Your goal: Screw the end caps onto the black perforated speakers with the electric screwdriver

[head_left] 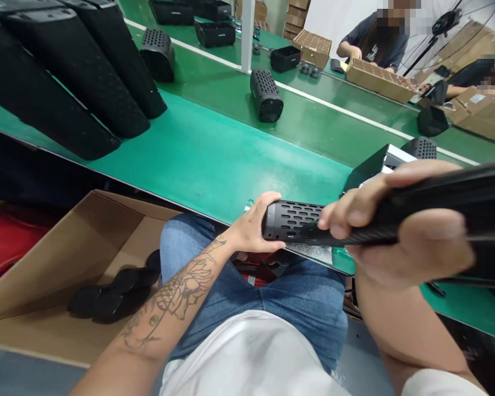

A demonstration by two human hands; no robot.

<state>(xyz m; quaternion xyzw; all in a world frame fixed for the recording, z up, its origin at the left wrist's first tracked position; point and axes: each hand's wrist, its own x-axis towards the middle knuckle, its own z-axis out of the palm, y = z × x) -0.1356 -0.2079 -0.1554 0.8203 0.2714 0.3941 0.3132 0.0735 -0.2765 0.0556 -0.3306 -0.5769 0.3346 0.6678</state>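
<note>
A black slotted cylinder lies sideways over the near edge of the green bench. My left hand is wrapped round its closed left end, thumb and fingers on opposite sides. Across its right part runs a long glossy black housing, blurred and close to the camera. My right hand grips this housing, its fingertips close to the cylinder. Whether the two parts touch or join is hidden. Behind my right hand stands a black box with a silver edge.
Several tall black housings lean at the upper left. Slotted black units sit on the green belt. An open carton with black parts is at lower left. Two people work across the line beside cardboard trays.
</note>
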